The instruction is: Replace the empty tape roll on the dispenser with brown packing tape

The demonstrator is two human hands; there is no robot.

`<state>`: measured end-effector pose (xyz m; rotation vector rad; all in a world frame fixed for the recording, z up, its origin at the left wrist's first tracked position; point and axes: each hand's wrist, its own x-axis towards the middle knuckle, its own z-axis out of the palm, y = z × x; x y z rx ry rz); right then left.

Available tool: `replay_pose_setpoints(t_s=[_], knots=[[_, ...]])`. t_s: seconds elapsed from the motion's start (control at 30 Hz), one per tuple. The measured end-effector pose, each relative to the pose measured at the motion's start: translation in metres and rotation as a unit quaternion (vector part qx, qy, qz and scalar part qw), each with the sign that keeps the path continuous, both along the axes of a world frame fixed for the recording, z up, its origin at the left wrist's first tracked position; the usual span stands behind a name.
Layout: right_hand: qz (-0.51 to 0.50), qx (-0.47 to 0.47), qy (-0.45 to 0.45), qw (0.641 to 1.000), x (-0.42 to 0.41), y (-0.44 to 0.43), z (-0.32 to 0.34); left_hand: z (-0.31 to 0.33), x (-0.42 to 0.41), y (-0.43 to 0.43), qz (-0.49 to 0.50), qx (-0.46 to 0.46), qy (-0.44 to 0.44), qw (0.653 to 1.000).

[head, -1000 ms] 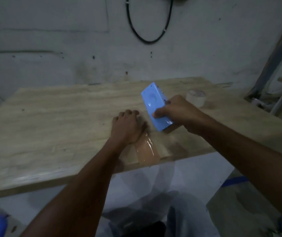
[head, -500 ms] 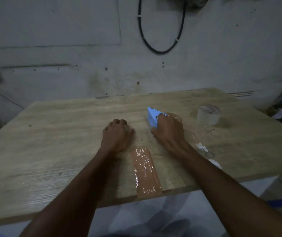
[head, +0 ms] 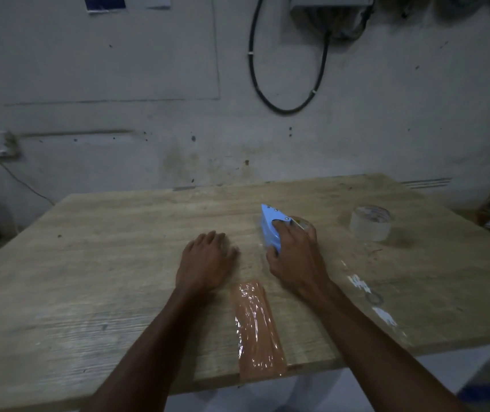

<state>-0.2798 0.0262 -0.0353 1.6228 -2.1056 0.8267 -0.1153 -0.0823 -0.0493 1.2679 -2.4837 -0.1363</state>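
Observation:
A light blue tape dispenser (head: 270, 226) lies on the wooden table (head: 104, 263), right of centre. My right hand (head: 295, 257) is closed over its near end, and a brownish roll (head: 303, 223) peeks out from behind my fingers. My left hand (head: 206, 261) rests knuckles-up on the table just left of the dispenser, fingers curled, holding nothing that I can see. A strip of brown packing tape (head: 255, 328) is stuck flat on the table, running from between my wrists to the near edge.
A clear tape roll (head: 370, 223) stands on the table at the right. Whitish scraps (head: 368, 295) lie near my right forearm. A wall with a hanging black cable loop (head: 285, 84) rises behind the table. A socket with a wire (head: 0, 147) is at the left.
My right hand brought the dispenser from tilted in the air down flat onto the table. My left hand came off the brown strip. The camera tilted up.

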Motion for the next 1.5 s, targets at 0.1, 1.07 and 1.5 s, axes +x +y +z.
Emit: replay_pose_setpoints(t_s=[0.1, 1.07, 1.5], knots=[[0.024, -0.007, 0.012, 1.0, 0.0, 0.0, 0.0, -0.001, 0.0, 0.0, -0.002, -0.002, -0.001, 1.0], [0.001, -0.015, 0.047, 0.999, -0.003, 0.0, -0.003, 0.0, 0.001, -0.001, 0.003, 0.026, 0.0, 1.0], [-0.007, 0.007, 0.039, 0.999, -0.012, -0.04, 0.052, 0.019, -0.005, -0.024, 0.021, -0.059, 0.009, 0.998]])
